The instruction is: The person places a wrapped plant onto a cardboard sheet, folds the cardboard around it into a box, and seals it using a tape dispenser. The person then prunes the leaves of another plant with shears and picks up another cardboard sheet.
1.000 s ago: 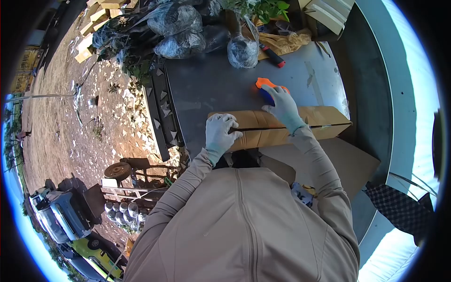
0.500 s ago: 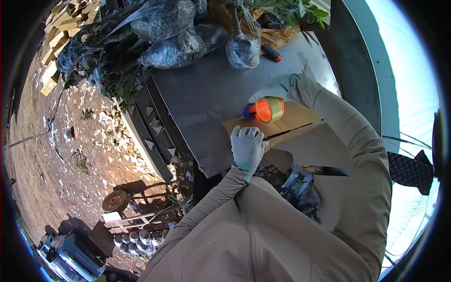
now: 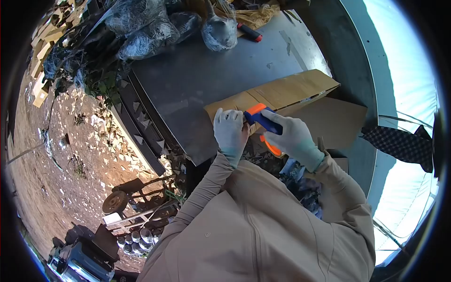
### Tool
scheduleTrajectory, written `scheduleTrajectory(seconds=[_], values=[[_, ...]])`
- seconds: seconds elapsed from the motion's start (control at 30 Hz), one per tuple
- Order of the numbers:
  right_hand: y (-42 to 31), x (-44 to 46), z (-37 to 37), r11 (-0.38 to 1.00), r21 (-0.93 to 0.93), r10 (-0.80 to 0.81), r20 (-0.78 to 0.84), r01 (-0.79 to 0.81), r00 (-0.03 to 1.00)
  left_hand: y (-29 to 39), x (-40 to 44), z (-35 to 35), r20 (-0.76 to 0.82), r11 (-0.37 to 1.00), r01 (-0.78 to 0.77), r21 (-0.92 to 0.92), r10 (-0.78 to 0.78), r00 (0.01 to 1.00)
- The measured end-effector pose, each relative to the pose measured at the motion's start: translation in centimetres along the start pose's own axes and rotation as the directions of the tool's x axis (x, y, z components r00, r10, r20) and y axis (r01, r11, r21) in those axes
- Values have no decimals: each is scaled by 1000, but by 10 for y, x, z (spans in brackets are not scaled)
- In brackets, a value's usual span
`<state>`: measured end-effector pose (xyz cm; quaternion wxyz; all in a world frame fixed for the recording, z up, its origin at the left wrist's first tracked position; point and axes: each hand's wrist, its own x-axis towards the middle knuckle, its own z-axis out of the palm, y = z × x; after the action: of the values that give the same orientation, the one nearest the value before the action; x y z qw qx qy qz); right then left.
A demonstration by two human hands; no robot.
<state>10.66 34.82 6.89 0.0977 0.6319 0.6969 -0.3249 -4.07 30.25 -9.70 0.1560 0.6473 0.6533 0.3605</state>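
Note:
A long brown cardboard box lies on the dark metal table, its near side facing me. My gloved left hand grips the left end of the box, fingers curled over its edge. An orange and blue tape dispenser is in my gloved right hand, its orange head against the box beside my left fingers. The lower orange part of the dispenser hangs below the box's near edge.
Plastic-wrapped root balls with plants lie at the table's far left. A black and red tool rests farther back. A flat cardboard sheet is right of my right hand. A checkered cloth hangs at right.
My right hand has brought the tape dispenser from above the box to its left end, near my left hand. The view has shifted, and the box appears turned slightly.

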Motion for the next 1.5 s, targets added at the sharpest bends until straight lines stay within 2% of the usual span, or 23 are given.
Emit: scheduleTrajectory(seconds=[0.1, 0.27, 0.4, 0.5, 0.53, 0.63, 0.67, 0.77, 0.83, 0.9, 0.93, 0.97, 1.0, 1.03, 1.07, 1.17, 1.2, 1.27, 1.3, 1.33, 1.4, 1.43, 1.5], values=[[27, -75, 65, 989, 146, 43, -298, 1, 954, 9, -1, -6, 88, 998, 67, -3, -66, 994], [80, -77, 136, 973, 197, -41, -380, 125, 924, 9, -4, -14, 122, 1000, 3, 8, -4, 993], [86, -68, 168, 968, 195, -63, -428, 160, 901, 4, -4, -30, 268, 1000, 9, -15, -5, 963], [87, -63, 171, 961, 224, -37, -482, 164, 876, 16, 24, -40, 515, 959, 259, -115, -166, 841], [88, -62, 172, 952, 246, -37, -499, 182, 866, 16, 31, -39, 435, 987, 33, -159, 40, 899], [88, -54, 174, 942, 281, -12, -524, 186, 851, 29, 53, -41, 705, 762, 569, -309, -218, 675], [87, -52, 175, 939, 290, -4, -531, 187, 847, 26, 51, -36, 679, 811, 522, -264, -228, 698], [93, -51, 181, 935, 306, 4, -509, 177, 861, 54, 43, -57, 547, 943, 205, -262, -30, 836], [91, -54, 183, 937, 316, 20, -468, 146, 884, 99, 76, -112, 393, 909, 61, -413, 118, 912], [88, -56, 184, 916, 369, 52, -494, 156, 868, 129, 113, -135, 502, 784, 318, -533, -9, 865], [85, -54, 181, 921, 362, 52, -481, 144, 875, 122, 122, -110, 574, 816, 317, -482, 21, 819], [81, -53, 179, 926, 355, 58, -471, 129, 880, 97, 119, -75, 647, 966, 114, -231, 65, 760], [78, -53, 180, 920, 370, 68, -477, 130, 876, 82, 111, -42, 737, 999, -40, 20, 12, 675], [75, -53, 182, 914, 384, 77, -479, 129, 875, 52, 98, 1, 793, 970, -165, 179, -43, 607], [72, -54, 185, 909, 397, 84, -475, 128, 876, 66, 93, 19, 801, 890, -271, 367, -154, 578], [87, -64, 238, 858, 510, 156, -370, 61, 916, 69, 119, 27, 904, 951, -201, 236, -139, 405], [93, -66, 263, 824, 567, 190, -312, 22, 931, 50, 121, 27, 887, 978, -195, 79, 20, 461], [84, -58, 246, 840, 535, 182, -429, 87, 885, 42, 171, 18, 966, 956, 287, 54, -124, 228], [76, -57, 233, 846, 520, 175, -478, 117, 861, 38, 182, 12, 984, 853, 514, 89, -154, 85], [69, -56, 219, 821, 528, 166, -583, 216, 796, 31, 176, 5, 972, 702, 699, 136, -232, 44], [66, -68, 189, 834, 457, 86, -660, 308, 746, 14, 170, 6, 946, 323, 932, 165, -320, -57], [64, -76, 177, 837, 426, 59, -694, 343, 718, -9, 158, 18, 930, 426, 893, 146, -367, 23], [66, -90, 164, 833, 442, 42, -651, 333, 758, -45, 128, 53, 875, 825, 526, 209, -398, 276]])
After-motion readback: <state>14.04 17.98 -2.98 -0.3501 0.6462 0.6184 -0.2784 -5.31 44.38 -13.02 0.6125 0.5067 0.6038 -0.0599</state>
